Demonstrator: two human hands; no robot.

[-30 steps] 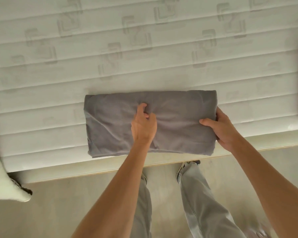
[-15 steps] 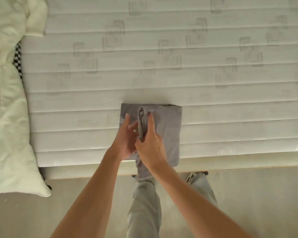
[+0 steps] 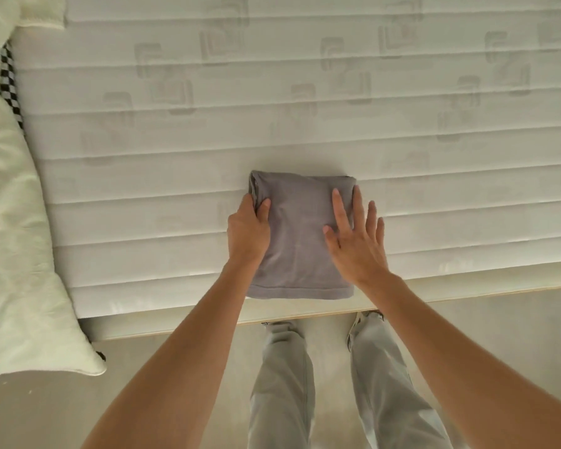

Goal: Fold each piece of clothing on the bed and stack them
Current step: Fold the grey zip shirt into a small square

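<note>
A grey garment (image 3: 300, 241), folded into a small rectangle, lies on the white mattress (image 3: 272, 108) near its front edge. My left hand (image 3: 248, 231) grips the garment's left edge, thumb on top and fingers curled around the fold. Flat on the garment's right side rests my right hand (image 3: 357, 238), fingers spread, some of them reaching past the cloth onto the mattress.
A cream-white fluffy blanket (image 3: 13, 238) hangs over the bed's left end, with a black-and-white checkered cloth (image 3: 8, 82) showing beneath it. The bed's front edge (image 3: 467, 296) runs across the view. My legs in light trousers (image 3: 282, 384) stand on the pale floor.
The wide grey rectangle has been folded in half to a small one. My right hand has let go of the fold and now lies flat; my left hand moved to the left edge.
</note>
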